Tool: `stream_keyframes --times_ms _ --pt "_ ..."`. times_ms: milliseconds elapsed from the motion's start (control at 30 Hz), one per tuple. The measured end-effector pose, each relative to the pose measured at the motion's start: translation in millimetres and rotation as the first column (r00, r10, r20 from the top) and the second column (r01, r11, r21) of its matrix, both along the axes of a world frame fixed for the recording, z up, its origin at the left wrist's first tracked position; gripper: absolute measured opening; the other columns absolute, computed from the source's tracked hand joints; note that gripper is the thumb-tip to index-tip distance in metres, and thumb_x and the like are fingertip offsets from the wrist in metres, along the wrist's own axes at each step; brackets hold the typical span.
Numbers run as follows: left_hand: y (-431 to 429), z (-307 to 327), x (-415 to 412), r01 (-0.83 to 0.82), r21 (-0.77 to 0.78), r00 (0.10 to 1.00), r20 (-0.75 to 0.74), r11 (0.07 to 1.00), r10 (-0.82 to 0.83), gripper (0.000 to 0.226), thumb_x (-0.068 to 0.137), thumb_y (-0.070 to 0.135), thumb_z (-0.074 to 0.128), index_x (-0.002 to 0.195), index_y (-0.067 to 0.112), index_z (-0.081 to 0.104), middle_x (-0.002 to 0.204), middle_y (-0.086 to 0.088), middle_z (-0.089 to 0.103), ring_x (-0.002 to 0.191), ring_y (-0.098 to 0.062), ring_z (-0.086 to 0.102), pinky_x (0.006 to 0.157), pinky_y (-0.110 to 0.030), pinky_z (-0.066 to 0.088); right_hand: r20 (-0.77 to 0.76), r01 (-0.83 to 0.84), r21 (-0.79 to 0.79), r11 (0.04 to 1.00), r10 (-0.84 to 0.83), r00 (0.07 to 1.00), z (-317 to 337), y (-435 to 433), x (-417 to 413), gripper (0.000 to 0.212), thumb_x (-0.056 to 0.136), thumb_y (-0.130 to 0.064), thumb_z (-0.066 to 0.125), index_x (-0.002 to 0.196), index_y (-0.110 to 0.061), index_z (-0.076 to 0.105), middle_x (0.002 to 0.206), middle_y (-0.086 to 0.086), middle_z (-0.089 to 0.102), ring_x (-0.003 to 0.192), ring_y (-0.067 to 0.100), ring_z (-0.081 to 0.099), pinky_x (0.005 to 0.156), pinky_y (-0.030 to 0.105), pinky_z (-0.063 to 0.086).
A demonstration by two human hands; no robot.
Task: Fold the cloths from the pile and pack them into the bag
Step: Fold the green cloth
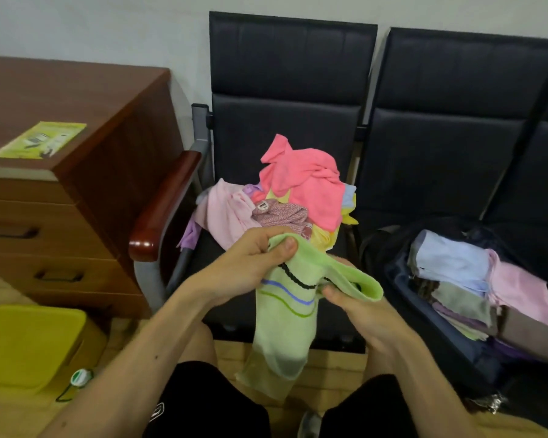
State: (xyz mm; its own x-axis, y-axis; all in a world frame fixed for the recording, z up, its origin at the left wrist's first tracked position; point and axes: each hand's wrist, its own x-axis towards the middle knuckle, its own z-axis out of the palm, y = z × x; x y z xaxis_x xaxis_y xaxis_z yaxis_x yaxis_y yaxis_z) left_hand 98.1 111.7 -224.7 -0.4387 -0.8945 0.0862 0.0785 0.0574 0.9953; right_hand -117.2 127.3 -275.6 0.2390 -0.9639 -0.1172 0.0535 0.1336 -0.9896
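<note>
Both hands work one light green cloth (285, 314) held up in front of the seat, above the person's knees. Left hand (250, 263) grips its top edge, thumb curled over the fabric and pinching it against the fingers. Right hand (358, 305) grips the cloth's right side, where a fold of fabric wraps over the fingers; thumb tip shows against the cloth. The cloth carries a black wavy line, a blue one and a green one across its upper part; its lower end hangs free between the knees, clear of the floor as far as can be told.

Pile of unfolded cloths (285, 203) sits on the seat of the left black chair (291, 90), toward its front edge, just behind the left hand. A bright pink cloth (304, 184) lies on top; pale pink, purple, yellow and a red-and-white speckled piece show under and beside it.

Dark bag (424, 311) lies open on the seat of the right-hand chair (456, 115), at its front edge. Folded cloths (462, 279) are stacked inside: pale blue and pink on top, grey, purple and green layers beneath. The pink piece drapes over the bag's right side.

Left of the chairs stands a brown wooden drawer cabinet (86, 172) with a green leaflet (41, 139) on its top. A yellow lidded bin (29, 343) stands on the floor at lower left.
</note>
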Motion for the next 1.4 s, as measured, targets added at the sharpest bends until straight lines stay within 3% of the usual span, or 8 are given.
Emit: stream_keyframes --times_ms 133,233,300,633,867,1167,1300,1400 --pt "-8 5 19 -0.186 -0.020 0.982 0.016 0.982 0.187 0.028 0.098 0.024 0.050 0.103 0.004 0.068 0.093 -0.004 0.076 0.085 -0.015 0.072 0.073 -0.024 0.057 -0.117 0.133 -0.200 0.971 -0.159 0.980 39 0 -3 0.049 0.075 -0.059 0.070 0.084 -0.012 0.078 0.085 0.014 0.076 0.082 0.025 0.069 0.072 0.044 0.056" --pt "-6 -8 20 -0.363 0.092 0.928 -0.057 0.927 0.369 0.040 0.094 0.029 0.051 0.113 -0.002 0.067 0.104 -0.019 0.074 0.091 -0.028 0.072 0.077 -0.034 0.060 -0.160 0.100 -0.240 0.966 -0.141 0.977 56 8 5 0.076 0.081 -0.073 0.055 0.081 0.002 0.067 0.079 0.026 0.069 0.073 0.028 0.063 0.066 0.043 0.049" --pt "-3 -13 16 -0.373 0.176 0.912 -0.114 0.911 0.395 0.041 0.090 0.030 0.053 0.111 -0.002 0.068 0.104 -0.021 0.074 0.090 -0.028 0.073 0.076 -0.034 0.061 -0.150 0.081 -0.229 0.970 -0.118 0.982 60 13 12 0.062 0.089 -0.061 0.048 0.085 -0.005 0.073 0.087 0.017 0.075 0.081 0.028 0.071 0.072 0.044 0.056" --pt "-4 -17 12 0.025 0.390 0.854 -0.486 0.921 0.183 0.081 0.070 0.069 0.072 0.134 0.021 0.061 0.140 -0.008 0.059 0.129 -0.027 0.056 0.093 -0.034 0.054 0.101 0.175 -0.122 0.977 -0.164 0.981 98 -6 27 0.043 0.091 -0.040 0.048 0.103 -0.005 0.070 0.097 0.009 0.077 0.088 0.019 0.074 0.073 0.029 0.061" --pt "13 -42 -6 0.281 0.335 0.904 -0.406 0.899 -0.131 0.094 0.066 0.043 0.089 0.143 0.007 0.050 0.137 -0.020 0.056 0.130 -0.036 0.052 0.110 -0.051 0.037 0.060 0.176 -0.156 0.972 -0.169 0.984 132 -17 31 0.043 0.102 -0.036 0.044 0.090 -0.006 0.072 0.087 0.012 0.076 0.081 0.022 0.074 0.070 0.033 0.061" --pt "28 -33 -7 0.041 0.356 0.975 -0.218 0.933 0.040 0.053 0.070 0.037 0.088 0.115 0.014 0.074 0.121 -0.014 0.070 0.109 -0.024 0.069 0.089 -0.033 0.055 0.001 0.335 -0.108 0.936 -0.337 0.942 144 -14 14 0.044 0.102 -0.040 0.046 0.103 -0.003 0.069 0.100 0.015 0.075 0.093 0.028 0.073 0.080 0.040 0.060" --pt "29 -12 -11 -0.084 0.370 0.961 -0.216 0.925 0.174 0.030 0.085 0.025 0.071 0.109 0.008 0.076 0.116 -0.018 0.071 0.101 -0.026 0.072 0.083 -0.035 0.059 0.149 0.408 0.024 0.913 -0.406 0.901 134 -18 9 0.038 0.099 -0.044 0.051 0.109 -0.011 0.066 0.091 0.005 0.078 0.083 0.018 0.075 0.068 0.033 0.060" --pt "27 10 -18 -0.162 0.372 0.935 -0.237 0.914 0.262 0.036 0.085 0.024 0.064 0.117 0.008 0.070 0.112 -0.012 0.074 0.102 -0.023 0.072 0.085 -0.033 0.060 0.356 0.271 0.157 0.950 -0.311 0.881 114 -15 15 0.063 0.088 -0.062 0.050 0.122 -0.011 0.065 0.110 0.009 0.075 0.099 0.022 0.072 0.082 0.040 0.055"
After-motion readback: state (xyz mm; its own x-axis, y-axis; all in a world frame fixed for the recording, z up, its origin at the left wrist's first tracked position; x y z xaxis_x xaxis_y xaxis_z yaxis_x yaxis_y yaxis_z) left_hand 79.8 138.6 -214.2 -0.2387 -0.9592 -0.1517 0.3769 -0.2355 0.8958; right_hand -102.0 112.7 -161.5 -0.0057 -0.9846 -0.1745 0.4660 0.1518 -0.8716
